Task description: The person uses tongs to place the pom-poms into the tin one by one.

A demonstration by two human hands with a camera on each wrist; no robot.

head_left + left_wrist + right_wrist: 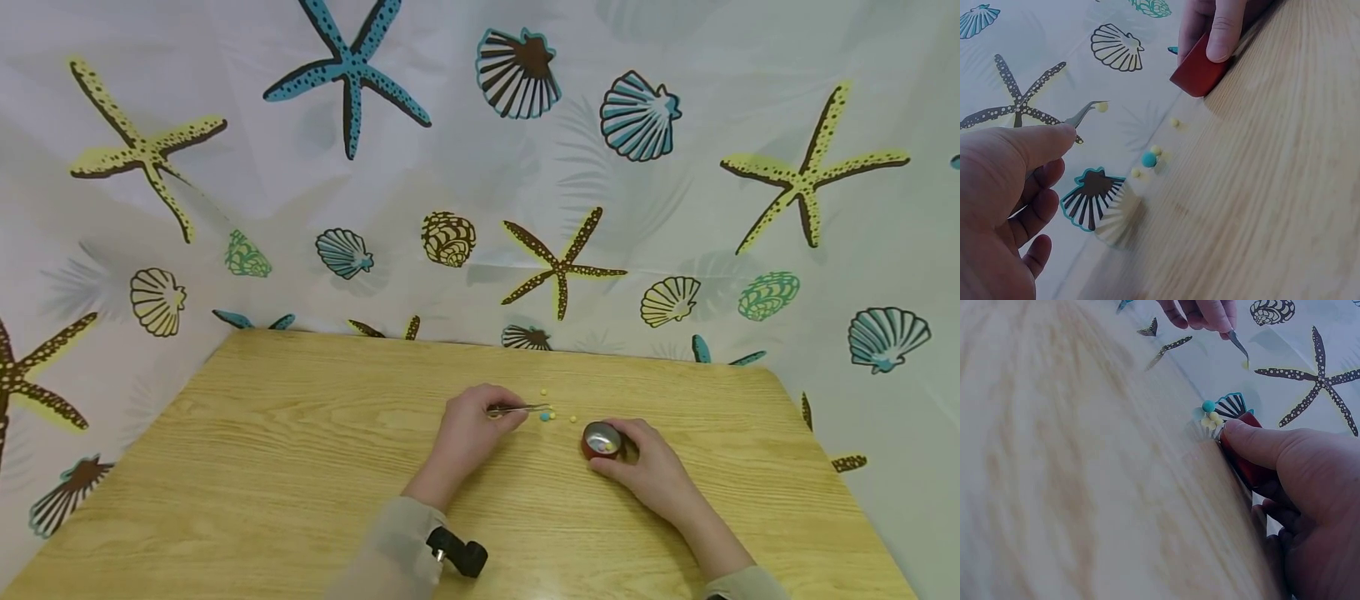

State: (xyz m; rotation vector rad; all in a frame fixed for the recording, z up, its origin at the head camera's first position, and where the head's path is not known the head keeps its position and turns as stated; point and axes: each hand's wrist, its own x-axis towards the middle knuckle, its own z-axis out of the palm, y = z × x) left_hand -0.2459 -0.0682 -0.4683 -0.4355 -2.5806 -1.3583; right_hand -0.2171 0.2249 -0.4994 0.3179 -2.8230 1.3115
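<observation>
On the left, we see the left hand (472, 425) pinching metal tweezers (517, 408), whose tips hold a small yellow bead (1102, 107) above the wooden table (262, 417). Just beside the tips, we find one blue bead (544, 417) lying with three loose yellow beads (1135, 173); one of these sits right by the blue. Further right, we see a small red tin (1194, 75), mouth up, with a few beads (604, 447) inside. Rightmost, our right hand (652, 471) grasps the tin between thumb and fingers.
</observation>
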